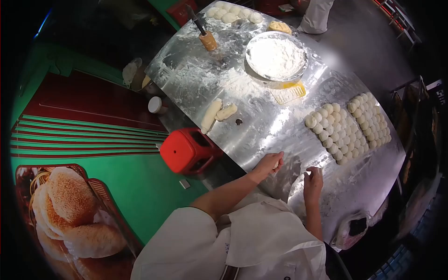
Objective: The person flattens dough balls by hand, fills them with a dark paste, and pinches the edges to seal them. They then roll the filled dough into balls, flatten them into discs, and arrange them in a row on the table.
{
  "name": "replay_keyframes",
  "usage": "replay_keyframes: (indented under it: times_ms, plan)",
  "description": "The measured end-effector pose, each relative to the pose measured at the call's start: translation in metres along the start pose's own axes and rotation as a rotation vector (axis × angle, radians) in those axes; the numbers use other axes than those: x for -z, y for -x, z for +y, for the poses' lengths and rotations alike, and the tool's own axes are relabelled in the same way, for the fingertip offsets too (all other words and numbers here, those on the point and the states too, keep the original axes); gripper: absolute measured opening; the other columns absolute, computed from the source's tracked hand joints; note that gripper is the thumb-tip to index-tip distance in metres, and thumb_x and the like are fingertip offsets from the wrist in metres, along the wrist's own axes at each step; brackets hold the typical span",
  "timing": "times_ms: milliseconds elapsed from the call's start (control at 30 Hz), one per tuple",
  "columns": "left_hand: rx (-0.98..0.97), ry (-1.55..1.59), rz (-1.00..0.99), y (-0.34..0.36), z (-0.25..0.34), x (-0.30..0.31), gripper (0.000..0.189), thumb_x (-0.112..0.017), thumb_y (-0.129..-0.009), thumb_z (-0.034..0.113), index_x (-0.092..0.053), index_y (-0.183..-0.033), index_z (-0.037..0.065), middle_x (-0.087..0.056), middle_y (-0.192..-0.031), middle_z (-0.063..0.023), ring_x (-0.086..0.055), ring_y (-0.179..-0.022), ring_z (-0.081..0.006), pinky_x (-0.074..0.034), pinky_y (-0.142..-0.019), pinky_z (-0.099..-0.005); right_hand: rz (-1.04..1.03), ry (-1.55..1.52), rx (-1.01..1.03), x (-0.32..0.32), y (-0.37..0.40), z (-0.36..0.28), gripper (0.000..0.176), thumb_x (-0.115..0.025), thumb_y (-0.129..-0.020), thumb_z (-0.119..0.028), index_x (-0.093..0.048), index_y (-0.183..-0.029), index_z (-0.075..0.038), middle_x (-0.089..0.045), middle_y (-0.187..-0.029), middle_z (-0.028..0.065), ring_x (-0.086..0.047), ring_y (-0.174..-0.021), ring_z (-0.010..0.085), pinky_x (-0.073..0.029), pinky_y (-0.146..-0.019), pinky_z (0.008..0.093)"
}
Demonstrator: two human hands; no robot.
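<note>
My left hand (269, 165) is closed around a piece of dough, a little of which shows pale at the finger side. To its right, my right hand (313, 183) has its fingers curled in, with a small pale bit of dough at the thumb and fingertips. Both hands are over the near edge of the floured metal table (254, 135). Two dough rolls (212, 115) lie farther left on the tabletop. Right of my hands, small dough balls (337, 133) sit in two tight blocks of rows.
A large bowl of flour (276, 55) stands farther back, by a yellow slotted scraper (290, 93). A rolling pin (208, 41), larger dough pieces (228, 17) and a dough lump (280, 27) are beyond. A red stool (179, 151) is left; a plastic bag (352, 228) hangs right.
</note>
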State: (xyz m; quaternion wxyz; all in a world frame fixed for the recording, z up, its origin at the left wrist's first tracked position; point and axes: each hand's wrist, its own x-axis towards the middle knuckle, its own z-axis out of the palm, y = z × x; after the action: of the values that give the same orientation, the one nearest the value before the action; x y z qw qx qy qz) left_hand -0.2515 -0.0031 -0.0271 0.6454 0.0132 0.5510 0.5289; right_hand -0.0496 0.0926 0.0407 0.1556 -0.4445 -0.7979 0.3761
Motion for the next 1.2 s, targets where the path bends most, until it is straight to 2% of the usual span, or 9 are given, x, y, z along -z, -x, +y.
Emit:
replay_keyframes:
  times_ms: [167,300,367,433,533,667,900,1000,1200]
  plan:
    - [-0.264,-0.171,0.294,0.008,0.058,0.083,0.045,-0.055,-0.103,0.044,-0.060,-0.074,0.010,-0.055,-0.063,-0.0005,-0.051,-0.053,-0.0097,-0.038,-0.049,-0.0249,0.107,0.044,-0.078,0.006,0.024,0.051,0.015,-0.066,-0.085,0.007,-0.060,-0.095,-0.003,-0.056,-0.077,0.0100,-0.054,-0.067,0.0215,-0.045,-0.063,0.0352]
    - [-0.336,-0.278,0.514,0.008,0.090,0.154,0.029,-0.054,-0.104,0.030,-0.067,-0.089,0.009,-0.065,-0.084,0.0009,-0.061,-0.076,-0.0069,-0.046,-0.062,-0.0236,0.134,-0.063,-0.252,0.013,0.036,0.057,0.007,-0.068,-0.086,0.003,-0.063,-0.090,-0.001,-0.062,-0.074,0.0097,-0.059,-0.064,0.0180,-0.047,-0.062,0.0344]
    - [-0.352,-0.300,0.532,-0.006,0.079,0.191,0.028,-0.058,-0.098,0.028,-0.070,-0.092,0.004,-0.068,-0.086,-0.0038,-0.065,-0.078,-0.0131,-0.051,-0.068,-0.0281,0.170,-0.115,-0.288,0.009,0.039,0.053,0.004,-0.067,-0.089,-0.002,-0.064,-0.087,0.000,-0.062,-0.071,0.0074,-0.057,-0.062,0.0148,-0.048,-0.060,0.0311]
    - [-0.705,-0.785,0.732,0.001,0.083,0.189,0.026,-0.059,-0.097,0.023,-0.070,-0.098,-0.001,-0.069,-0.091,-0.0108,-0.067,-0.085,-0.0228,-0.053,-0.076,-0.0355,0.218,-0.171,-0.319,0.000,0.038,0.050,0.009,-0.066,-0.091,-0.006,-0.065,-0.085,0.000,-0.062,-0.068,0.0050,-0.055,-0.059,0.0116,-0.048,-0.058,0.0278]
    - [-0.913,-0.991,0.639,0.000,0.084,0.189,0.016,-0.061,-0.093,0.006,-0.070,-0.105,0.000,-0.070,-0.102,-0.0166,-0.066,-0.100,-0.0310,-0.050,-0.091,-0.0407,0.265,-0.249,-0.480,0.005,0.047,0.060,0.021,-0.066,-0.095,-0.012,-0.064,-0.078,0.000,-0.061,-0.065,0.0046,-0.054,-0.057,0.0113,-0.046,-0.055,0.0269]
    - [-0.812,-0.922,0.550,-0.006,0.104,0.123,0.020,-0.058,-0.093,0.002,-0.069,-0.110,0.002,-0.067,-0.119,-0.0144,-0.060,-0.116,-0.0312,-0.044,-0.104,-0.0410,0.331,0.137,-0.393,0.037,0.051,0.063,0.018,-0.066,-0.093,-0.009,-0.058,-0.079,0.000,-0.054,-0.066,0.0072,-0.053,-0.063,0.0177,-0.044,-0.061,0.0341]
    - [-0.933,-1.166,0.265,-0.093,0.156,-0.026,0.025,-0.060,-0.091,0.002,-0.068,-0.115,0.005,-0.065,-0.125,-0.0136,-0.056,-0.122,-0.0320,-0.043,-0.106,-0.0421,0.314,-0.033,-0.446,0.118,0.035,0.155,0.012,-0.067,-0.088,-0.001,-0.061,-0.098,-0.002,-0.060,-0.079,0.0105,-0.057,-0.067,0.0234,-0.048,-0.066,0.0347]
    - [-1.000,-1.245,0.138,-0.146,0.175,-0.090,0.025,-0.063,-0.090,0.005,-0.068,-0.115,0.006,-0.065,-0.125,-0.0147,-0.057,-0.120,-0.0337,-0.043,-0.106,-0.0438,0.241,0.017,-0.272,0.165,-0.004,0.197,0.017,-0.066,-0.090,-0.006,-0.068,-0.106,-0.002,-0.066,-0.098,0.0179,-0.066,-0.082,0.0338,-0.052,-0.075,0.0415]
    - [-0.963,-1.391,0.005,-0.250,0.223,-0.208,0.033,-0.066,-0.093,0.025,-0.068,-0.122,0.009,-0.065,-0.127,-0.0161,-0.057,-0.123,-0.0364,-0.044,-0.105,-0.0451,0.284,0.104,-0.185,0.268,-0.123,0.238,0.025,-0.071,-0.092,-0.019,-0.070,-0.110,-0.003,-0.066,-0.099,0.0183,-0.064,-0.092,0.0354,-0.050,-0.084,0.0438]
